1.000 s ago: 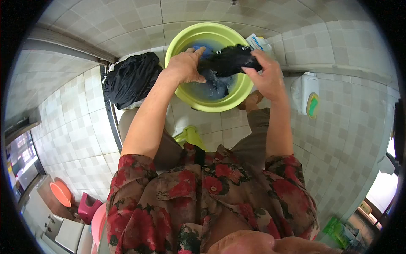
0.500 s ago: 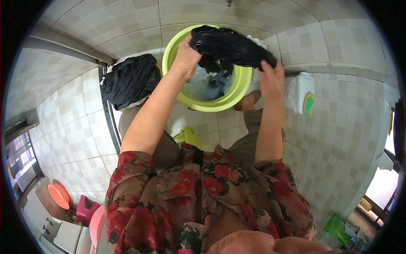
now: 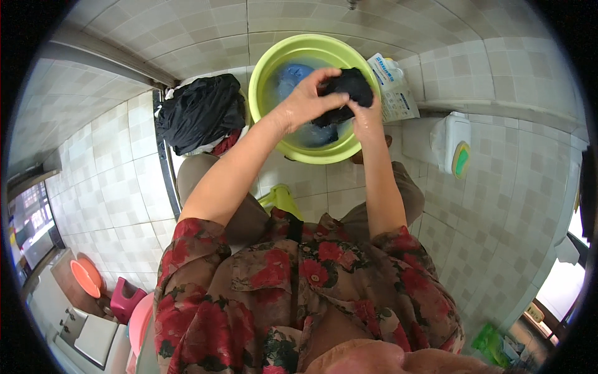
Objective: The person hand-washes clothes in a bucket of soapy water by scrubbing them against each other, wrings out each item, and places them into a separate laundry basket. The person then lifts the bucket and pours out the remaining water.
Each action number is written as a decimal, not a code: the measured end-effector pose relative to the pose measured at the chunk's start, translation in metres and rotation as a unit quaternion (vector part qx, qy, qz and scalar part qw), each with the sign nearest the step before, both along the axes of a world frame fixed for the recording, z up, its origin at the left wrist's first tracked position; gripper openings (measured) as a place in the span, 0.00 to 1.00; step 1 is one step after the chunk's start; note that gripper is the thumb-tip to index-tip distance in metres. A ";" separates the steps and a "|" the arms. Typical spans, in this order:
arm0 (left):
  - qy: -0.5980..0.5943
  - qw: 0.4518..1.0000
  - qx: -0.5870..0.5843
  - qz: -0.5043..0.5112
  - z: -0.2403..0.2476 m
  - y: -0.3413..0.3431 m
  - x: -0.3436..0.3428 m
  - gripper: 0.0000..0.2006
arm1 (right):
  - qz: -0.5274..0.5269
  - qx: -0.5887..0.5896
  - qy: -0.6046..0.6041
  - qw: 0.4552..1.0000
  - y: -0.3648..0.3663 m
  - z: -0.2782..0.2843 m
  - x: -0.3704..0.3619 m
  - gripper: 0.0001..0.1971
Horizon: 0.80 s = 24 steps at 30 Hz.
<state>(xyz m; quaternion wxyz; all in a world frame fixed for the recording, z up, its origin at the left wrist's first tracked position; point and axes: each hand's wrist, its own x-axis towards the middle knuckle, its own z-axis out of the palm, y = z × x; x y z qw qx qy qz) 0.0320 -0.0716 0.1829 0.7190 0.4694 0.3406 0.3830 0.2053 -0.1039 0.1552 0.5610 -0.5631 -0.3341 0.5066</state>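
A wet black garment [image 3: 354, 86] is bunched between my two hands above the yellow-green basin [image 3: 317, 156]. My left hand [image 3: 306, 103] grips its left side, with the thumb and fingers curved around the cloth. My right hand [image 3: 367, 117] is closed on its right side, its fingers partly hidden by the cloth. Cloudy water [image 3: 274, 93] fills part of the basin. Under it shows something blue [image 3: 298, 73], and dark cloth [image 3: 324, 136] lies below my hands.
On the left, a pile of black clothes [image 3: 202, 112] lies beside the basin. A white printed bag [image 3: 395, 93] leans at its right. Farther right is a white container [image 3: 458, 134] with a green-and-yellow sponge [image 3: 461, 159]. A yellow-green stool [image 3: 280, 198] shows between my legs.
My hands have come together, and the black garment, stretched between them before, is now bunched up. My right hand has moved left over the basin. The white bag is now in plain view.
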 end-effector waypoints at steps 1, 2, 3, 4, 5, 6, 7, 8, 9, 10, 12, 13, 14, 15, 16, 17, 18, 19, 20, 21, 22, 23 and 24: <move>0.011 0.997 -0.005 0.078 -0.006 0.003 0.001 0.31 | -0.039 -0.003 0.053 0.998 0.003 0.002 -0.001 0.21; 0.044 0.987 -0.074 0.132 0.006 0.004 -0.001 0.33 | -0.064 0.000 0.045 0.997 0.004 0.005 0.005 0.21; 0.124 0.965 -0.127 0.194 0.010 0.005 -0.004 0.34 | -0.089 0.003 0.038 0.995 0.005 0.009 0.011 0.20; 0.120 0.948 -0.235 0.178 0.008 0.010 -0.002 0.34 | -0.099 0.005 0.034 0.994 0.001 0.006 0.020 0.20; 0.118 0.918 -0.341 0.164 0.009 0.012 -0.004 0.35 | -0.103 0.007 0.144 0.984 -0.002 0.038 0.006 0.19; 0.117 0.917 -0.342 0.166 0.011 0.010 -0.002 0.35 | -0.072 0.046 0.080 0.993 -0.004 0.022 0.019 0.19; 0.025 0.914 -0.383 0.130 0.013 0.007 0.002 0.33 | -0.054 0.064 0.046 0.995 -0.007 0.018 0.023 0.19; -0.024 0.909 -0.401 0.107 0.017 0.006 0.005 0.32 | -0.042 0.084 0.011 0.996 -0.012 0.017 0.029 0.19; -0.068 0.900 -0.421 0.091 0.019 0.005 0.003 0.31 | 0.019 0.169 -0.309 0.936 -0.021 0.031 0.016 0.20; -0.188 0.889 -0.414 0.051 0.018 0.004 -0.002 0.29 | 0.079 0.236 -0.591 0.767 -0.025 0.039 0.007 0.21; -0.312 0.863 -0.397 0.020 0.027 0.005 -0.002 0.22 | 0.039 0.185 -0.412 0.891 -0.022 0.051 -0.002 0.25; -0.311 0.863 -0.397 0.023 0.024 0.005 0.001 0.22 | 0.054 0.186 -0.234 0.953 -0.019 0.063 -0.007 0.29; -0.279 0.886 -0.362 0.074 0.019 0.007 0.006 0.24 | 0.049 0.184 -0.048 0.981 -0.013 0.085 -0.020 0.33; -0.245 0.904 -0.328 0.124 0.022 0.007 0.007 0.27 | 0.050 0.182 -0.046 0.981 -0.011 0.089 -0.018 0.33; -0.222 0.882 -0.368 0.192 0.024 0.006 0.006 0.25 | 0.095 0.188 -0.033 0.977 -0.008 0.091 -0.013 0.33; -0.223 0.882 -0.372 0.186 0.032 0.003 0.006 0.25 | 0.134 0.192 -0.027 0.972 -0.007 0.092 -0.006 0.34; -0.215 0.881 -0.372 0.197 0.041 0.000 0.002 0.24 | 0.124 0.168 -0.037 0.977 0.000 0.085 -0.007 0.29; -0.207 0.881 -0.372 0.208 0.044 -0.002 0.001 0.23 | 0.044 0.080 0.085 0.992 -0.002 0.077 -0.013 0.24; -0.224 0.893 -0.331 0.205 0.040 -0.002 0.002 0.20 | -0.020 0.051 0.115 0.992 0.005 0.066 -0.018 0.22; -0.227 0.899 -0.297 0.229 0.047 -0.007 0.007 0.16 | -0.084 0.021 0.149 0.985 0.013 0.054 -0.020 0.20; -0.138 0.942 -0.182 0.246 0.038 -0.006 0.015 0.14 | -0.082 0.020 0.150 0.985 0.017 0.048 -0.017 0.20; -0.040 0.962 -0.064 0.262 0.026 -0.005 0.018 0.14 | -0.067 -0.046 0.187 0.979 0.020 0.042 -0.017 0.19; 0.091 0.960 0.038 0.262 0.020 -0.004 0.017 0.14 | -0.056 -0.112 0.219 0.968 0.022 0.038 -0.013 0.18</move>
